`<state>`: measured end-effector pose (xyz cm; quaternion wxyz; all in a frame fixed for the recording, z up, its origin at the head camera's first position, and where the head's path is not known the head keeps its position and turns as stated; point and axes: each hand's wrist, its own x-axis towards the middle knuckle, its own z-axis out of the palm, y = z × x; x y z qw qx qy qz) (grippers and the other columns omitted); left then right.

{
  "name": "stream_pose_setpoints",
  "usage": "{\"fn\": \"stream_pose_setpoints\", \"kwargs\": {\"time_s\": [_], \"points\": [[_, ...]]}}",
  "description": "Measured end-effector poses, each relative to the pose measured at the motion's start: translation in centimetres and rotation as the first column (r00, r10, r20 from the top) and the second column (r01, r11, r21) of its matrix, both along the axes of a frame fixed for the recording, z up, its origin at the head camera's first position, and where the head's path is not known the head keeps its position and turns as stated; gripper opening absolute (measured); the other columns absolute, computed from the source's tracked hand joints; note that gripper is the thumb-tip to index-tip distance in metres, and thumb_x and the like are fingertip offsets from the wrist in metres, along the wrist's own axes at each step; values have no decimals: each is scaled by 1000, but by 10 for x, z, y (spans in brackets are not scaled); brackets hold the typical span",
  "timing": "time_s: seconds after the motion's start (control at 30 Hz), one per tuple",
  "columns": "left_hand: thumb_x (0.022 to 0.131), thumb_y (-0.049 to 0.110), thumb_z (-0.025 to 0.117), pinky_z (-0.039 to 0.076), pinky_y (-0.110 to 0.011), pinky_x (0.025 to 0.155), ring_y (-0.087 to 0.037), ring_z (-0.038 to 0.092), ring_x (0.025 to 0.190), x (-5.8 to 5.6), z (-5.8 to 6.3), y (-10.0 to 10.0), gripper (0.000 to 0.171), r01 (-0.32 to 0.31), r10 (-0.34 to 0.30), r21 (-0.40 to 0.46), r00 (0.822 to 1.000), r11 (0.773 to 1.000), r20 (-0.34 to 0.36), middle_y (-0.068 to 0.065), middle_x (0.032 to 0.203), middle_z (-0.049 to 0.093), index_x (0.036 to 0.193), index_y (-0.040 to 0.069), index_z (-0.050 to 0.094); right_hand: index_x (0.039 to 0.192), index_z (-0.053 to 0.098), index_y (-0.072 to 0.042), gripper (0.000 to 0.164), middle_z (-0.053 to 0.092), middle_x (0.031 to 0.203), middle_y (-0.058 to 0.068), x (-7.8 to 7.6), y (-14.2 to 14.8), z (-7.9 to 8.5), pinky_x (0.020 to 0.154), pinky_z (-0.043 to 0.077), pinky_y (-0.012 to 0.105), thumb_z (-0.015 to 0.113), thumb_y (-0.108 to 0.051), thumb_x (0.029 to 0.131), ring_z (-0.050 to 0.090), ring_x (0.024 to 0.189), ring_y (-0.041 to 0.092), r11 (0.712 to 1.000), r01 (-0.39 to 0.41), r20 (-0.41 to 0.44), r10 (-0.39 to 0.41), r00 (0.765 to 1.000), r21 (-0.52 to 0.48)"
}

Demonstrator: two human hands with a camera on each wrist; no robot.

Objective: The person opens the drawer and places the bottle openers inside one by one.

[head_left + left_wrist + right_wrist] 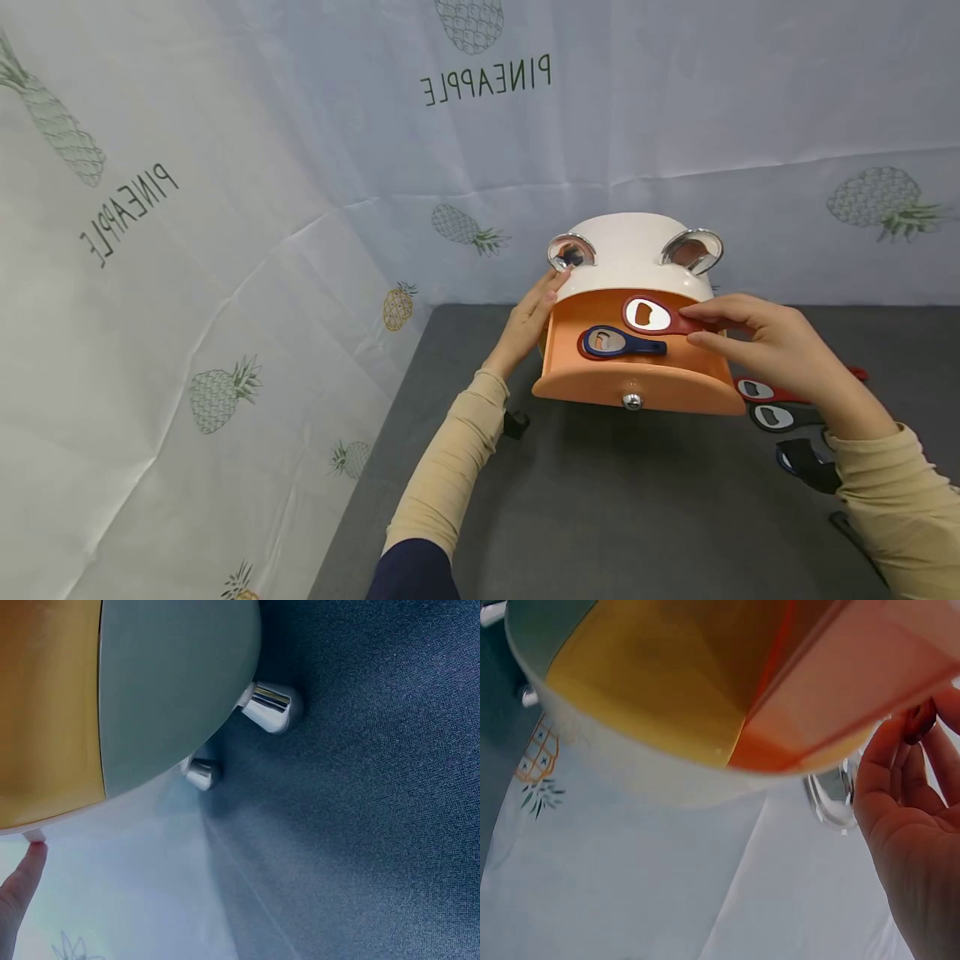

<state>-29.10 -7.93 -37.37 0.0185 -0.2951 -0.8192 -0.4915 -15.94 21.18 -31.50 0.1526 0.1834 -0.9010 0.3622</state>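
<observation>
A white rounded box (633, 250) with two mirrored ear-like discs stands on the table, its orange drawer (581, 385) pulled out. My left hand (522, 327) rests along the box's left side with fingers extended; in the left wrist view a fingertip of that hand (24, 879) touches its edge. Between thumb and fingers, my right hand (787, 346) pinches the handle of a red bottle opener (647, 315) over the drawer. In the right wrist view only the red handle end (920, 720) shows. Inside the drawer, a blue bottle opener (637, 344) overlaps another red one (582, 350).
On the dark grey table (600, 517), several bottle openers (772, 417) lie at right, partly under my right arm. A small black object (516, 424) lies beside my left forearm. Pineapple-printed cloth (375, 125) hangs behind and left. Shiny feet (271, 707) support the box.
</observation>
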Motion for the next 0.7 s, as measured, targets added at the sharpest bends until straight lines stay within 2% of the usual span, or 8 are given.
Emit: {"fn": "stream_pose_setpoints", "kwargs": {"time_s": [0.17,0.3,0.43,0.63,0.7], "points": [[97,58,25,20,-50,117,-7,17,145,0,-1,-1,51,2,-2,-10,1000,1000,2,13,156,19,144,40,30,116,66,-24,29,64,98,-10,-8,-14,-1,69,40,11,67,-26,87,46,87,-13,999,-11,42,9,999,37],[98,55,26,21,-49,117,-8,17,145,0,-4,0,49,8,-7,-11,1000,1000,14,14,156,19,145,39,29,114,67,-24,28,69,102,-3,-12,-25,-3,70,44,14,67,-30,86,48,86,-12,998,-34,83,29,996,56],[100,47,29,21,-46,117,-7,17,145,1,-3,1,44,-4,5,-18,1000,1000,27,15,155,19,144,40,30,112,68,-23,28,70,104,-1,-16,-32,-5,70,46,18,67,-31,86,50,84,-10,996,-50,100,42,994,76],[102,38,30,21,-45,118,-11,17,145,18,18,0,44,2,-1,-19,999,1000,51,8,157,20,146,31,31,112,69,-22,27,69,107,-1,-19,-35,-4,72,49,18,67,-30,86,55,87,-5,990,-107,119,96,988,89],[102,41,30,22,-46,117,-13,18,145,23,23,-1,46,-2,3,-7,999,1000,52,6,157,21,146,29,32,112,69,-22,27,68,108,-1,-20,-35,-3,73,50,18,67,-29,87,57,88,-2,985,-142,128,129,983,95]]}}
